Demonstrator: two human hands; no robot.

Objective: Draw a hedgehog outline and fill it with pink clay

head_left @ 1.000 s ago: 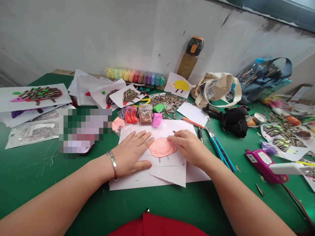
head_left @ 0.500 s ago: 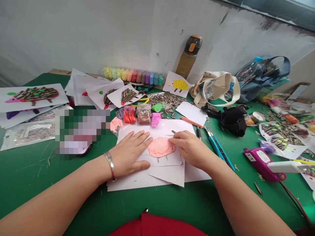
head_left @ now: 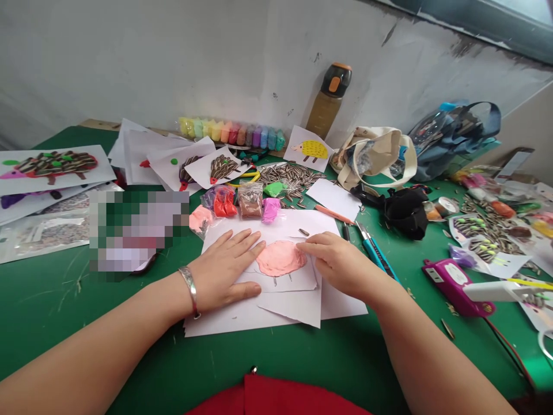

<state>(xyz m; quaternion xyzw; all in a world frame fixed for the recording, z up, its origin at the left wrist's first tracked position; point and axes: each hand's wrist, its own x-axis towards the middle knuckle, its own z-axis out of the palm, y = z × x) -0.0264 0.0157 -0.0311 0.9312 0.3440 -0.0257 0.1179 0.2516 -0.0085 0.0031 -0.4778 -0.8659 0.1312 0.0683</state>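
My left hand (head_left: 227, 268) lies flat with fingers spread on white paper, its fingertips at the left edge of a flattened pink clay oval (head_left: 280, 257). This clay sits on a small sheet of drawing paper (head_left: 302, 282), where short pencil-drawn legs show below it. My right hand (head_left: 339, 259) has its index fingertip on the clay's right edge. The other fingers are curled, and whatever may be between them is hidden. Just above that fingertip lies a single sunflower seed (head_left: 303, 232). Larger white sheets (head_left: 216, 323) are stacked underneath.
Bagged coloured clay (head_left: 250, 202) and a pile of sunflower seeds (head_left: 287, 177) lie behind the paper. To the right are an orange pen (head_left: 333, 214), a blue utility knife (head_left: 378, 253) and a magenta glue gun (head_left: 455, 288). Finished hedgehog pictures (head_left: 54, 164) lie left; a bottle (head_left: 329, 98) stands behind.
The view has shifted slightly. Both hands keep nearly the same place on the paper and clay. The seed by my right fingertip shows more fully now.
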